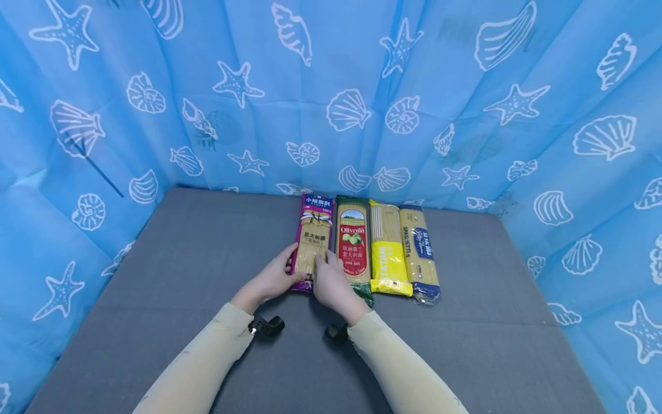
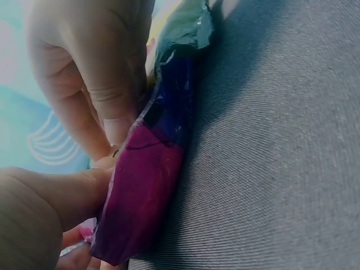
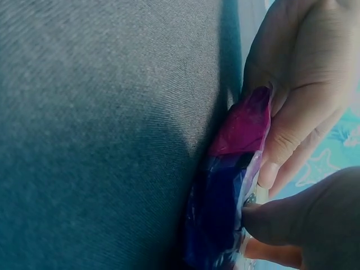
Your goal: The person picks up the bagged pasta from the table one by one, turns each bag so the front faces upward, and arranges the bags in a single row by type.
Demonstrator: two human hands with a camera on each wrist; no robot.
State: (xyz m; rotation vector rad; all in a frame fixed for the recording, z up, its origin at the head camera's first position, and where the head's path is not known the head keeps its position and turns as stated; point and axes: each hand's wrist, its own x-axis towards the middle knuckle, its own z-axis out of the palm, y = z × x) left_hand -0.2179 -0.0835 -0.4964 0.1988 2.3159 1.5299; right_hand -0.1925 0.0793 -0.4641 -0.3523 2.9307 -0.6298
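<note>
A purple and blue packet of spaghetti (image 1: 314,236) lies at the left end of a row of pasta packets. My left hand (image 1: 273,277) grips its left edge near the lower end, thumb on top and fingers curled along the side. On the opposite edge my right hand (image 1: 333,287) holds the same packet, its thumb over the front. The left wrist view has the packet's crinkled purple and blue end (image 2: 146,185) low over the grey cloth, with both thumbs on its upper face. In the right wrist view, the right thumb (image 3: 275,222) presses near the blue part.
To the right lie a green and red Olivoilà packet (image 1: 354,241), a yellow packet (image 1: 391,261) and a blue-ended spaghetti packet (image 1: 418,247), side by side. Grey cloth covers the table (image 1: 207,241). A blue shell-print curtain (image 1: 310,115) borders its back and sides.
</note>
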